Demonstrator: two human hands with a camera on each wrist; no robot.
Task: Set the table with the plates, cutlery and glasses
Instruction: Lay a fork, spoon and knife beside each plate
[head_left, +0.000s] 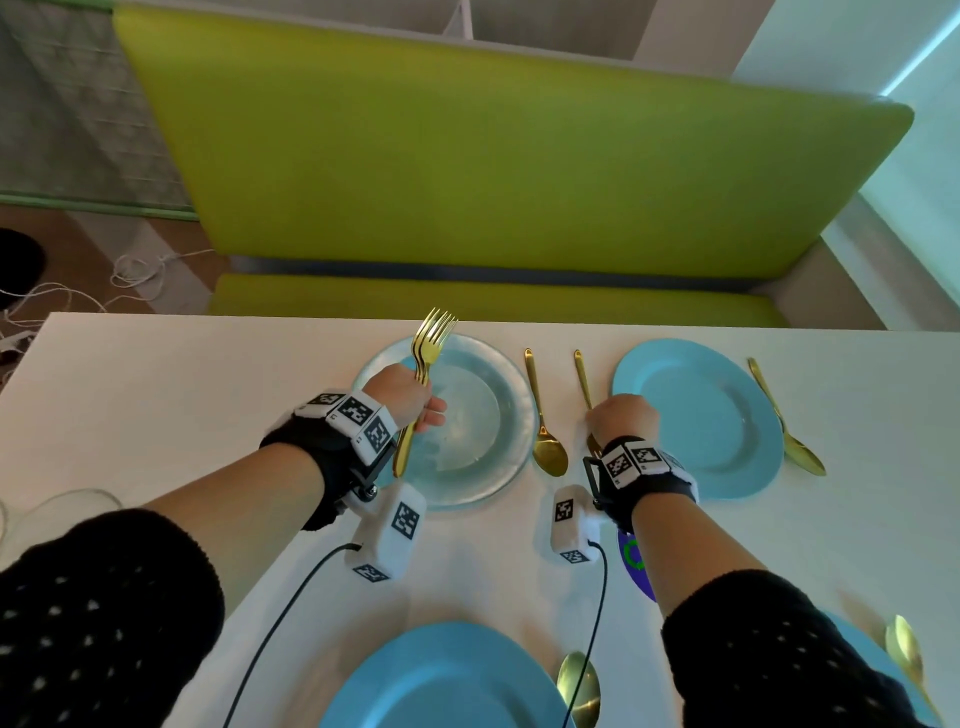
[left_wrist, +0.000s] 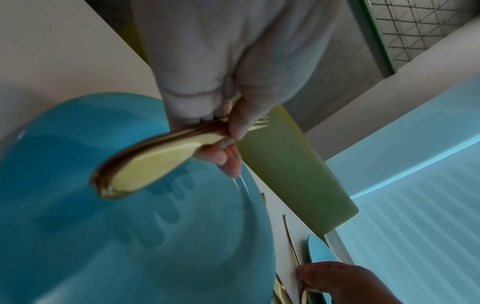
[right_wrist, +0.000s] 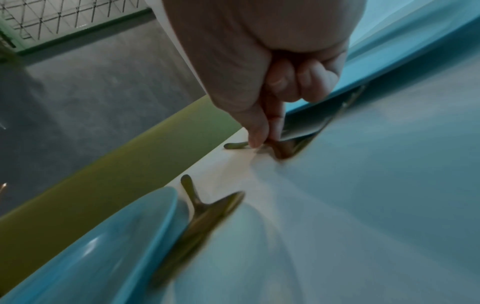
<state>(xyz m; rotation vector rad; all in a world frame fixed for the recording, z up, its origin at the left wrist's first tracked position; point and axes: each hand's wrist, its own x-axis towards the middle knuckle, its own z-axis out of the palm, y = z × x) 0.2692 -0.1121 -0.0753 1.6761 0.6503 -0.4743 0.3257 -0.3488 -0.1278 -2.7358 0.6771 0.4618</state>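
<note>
White bench (head_left: 156, 395) is laid with blue plates (head_left: 447, 675) and gold spoons (head_left: 545, 415), nearest ones cut off by sleeves. A bundle of forks (head_left: 423, 374) is clenched in the left hand (head_left: 400, 400) over a far plate; one could slip and clatter. A fork handle (head_left: 583, 376) beside the right far plate is pinched by the right hand (head_left: 623, 418); its tines are hidden, so misalignment is risked.
</note>
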